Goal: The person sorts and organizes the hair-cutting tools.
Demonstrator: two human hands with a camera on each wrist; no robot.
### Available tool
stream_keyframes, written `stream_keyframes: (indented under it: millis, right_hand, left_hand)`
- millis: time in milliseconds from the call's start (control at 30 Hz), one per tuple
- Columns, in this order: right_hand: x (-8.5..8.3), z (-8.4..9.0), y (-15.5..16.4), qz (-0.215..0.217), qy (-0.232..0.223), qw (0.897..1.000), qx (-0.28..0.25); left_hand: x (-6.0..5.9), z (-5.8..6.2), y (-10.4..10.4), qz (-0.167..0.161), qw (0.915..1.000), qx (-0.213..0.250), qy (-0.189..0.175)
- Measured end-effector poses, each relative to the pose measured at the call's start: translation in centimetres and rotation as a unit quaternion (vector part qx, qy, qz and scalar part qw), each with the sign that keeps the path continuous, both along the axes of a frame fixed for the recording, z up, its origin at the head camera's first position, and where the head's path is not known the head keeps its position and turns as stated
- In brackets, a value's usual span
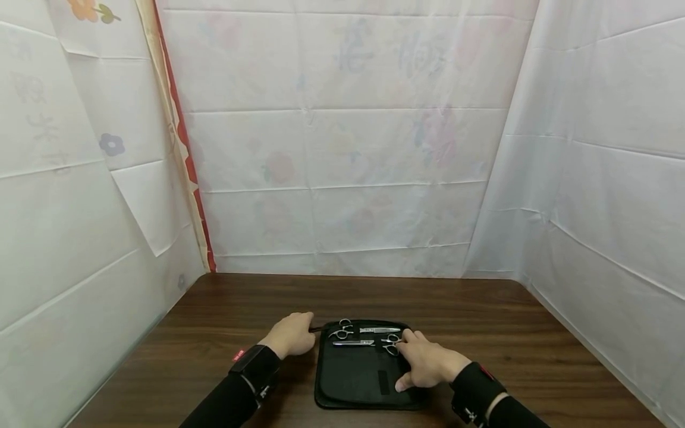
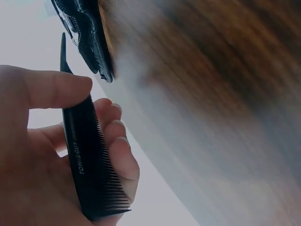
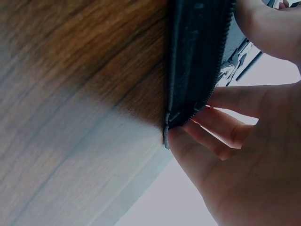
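Comb (image 2: pixel 89 160) pinched in left hand (image 1: pixel 291 336) beside case (image 1: pixel 353 380), right hand (image 1: pixel 425 362) spread on case, fingertips at scissors (image 1: pixel 392 343), wooden table (image 1: pixel 214 321).

Dark wooden table (image 1: pixel 481 321) underneath. White sheets (image 1: pixel 348 148) hung behind and at both sides, printed with faint flowers and perhaps some lettering. Red-edged strip (image 1: pixel 184 154) at left seam.

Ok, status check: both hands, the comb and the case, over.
Left hand grips black comb beside open black case. Right hand rests on case edge, fingers at scissors. Second scissors also on case. Nothing blocking.
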State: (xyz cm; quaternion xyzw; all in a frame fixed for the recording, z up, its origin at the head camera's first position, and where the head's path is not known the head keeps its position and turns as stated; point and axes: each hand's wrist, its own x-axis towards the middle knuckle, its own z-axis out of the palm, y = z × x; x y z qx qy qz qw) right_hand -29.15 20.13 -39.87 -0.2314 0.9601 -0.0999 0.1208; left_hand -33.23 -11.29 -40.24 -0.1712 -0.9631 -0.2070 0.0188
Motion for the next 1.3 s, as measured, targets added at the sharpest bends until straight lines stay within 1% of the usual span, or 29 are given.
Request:
stream_keyframes:
  millis: [200, 367, 633, 867, 1100, 1300]
  right_hand:
    - [-0.05, -0.11, -0.03, 0.002, -0.003, 1.0, 0.001]
    - [-0.07, -0.03, 0.02, 0.001, -0.002, 1.0, 0.0]
    - [-0.05, -0.06, 0.03, -0.001, -0.003, 1.0, -0.001]
    - [-0.01, -0.01, 0.1, -0.004, -0.002, 1.0, -0.001]
    - [-0.01, -0.1, 0.1, -0.002, 0.0, 1.0, -0.004]
    - [-0.01, -0.07, 0.09, -0.003, -0.001, 1.0, -0.005]
  left_hand:
    - [-0.06, -0.16, -0.56, -0.02, 0.9991, 0.038, 0.003]
    - [-0.09, 0.05, -0.79, -0.031, 0.998, 0.054, -0.006]
    - [0.16, -0.01, -0.84, -0.045, 0.997, 0.059, -0.021]
    - [0.57, -0.14, -0.82, -0.079, 0.9942, 0.07, -0.015]
    - [0.78, -0.62, -0.74, -0.11, 0.9911, 0.073, -0.019]
    - [0.76, -0.8, -0.42, -0.126, 0.9893, 0.071, -0.021]
